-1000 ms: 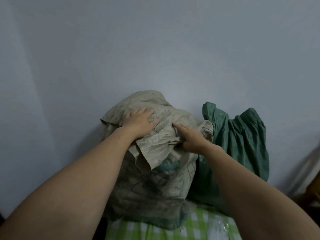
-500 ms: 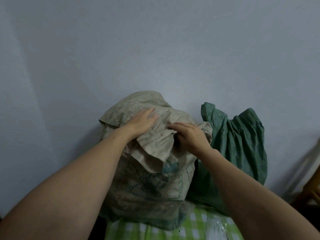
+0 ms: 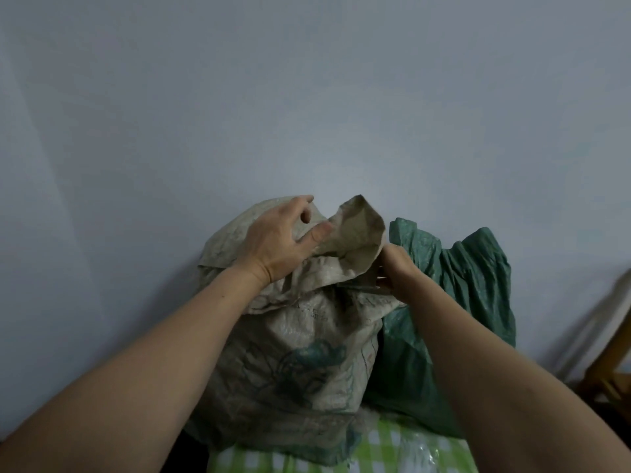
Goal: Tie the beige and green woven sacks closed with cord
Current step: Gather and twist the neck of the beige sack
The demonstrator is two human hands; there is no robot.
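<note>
One beige sack's [image 3: 300, 353] flap has risen, left hand [image 3: 276, 240] and right hand [image 3: 399, 271] fingers grasping it, beside one green sack [image 3: 471, 285].

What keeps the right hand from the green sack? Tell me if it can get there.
Probably yes. The right hand sits right beside the green sack, with nothing between them. Its fingers, though, seem to grip the folded mouth of the beige sack, so it must let go first.

Upright beige woven sack [image 3: 300, 353], crumpled top flap lifted, green woven sack [image 3: 461, 268] slumped just beside
</note>
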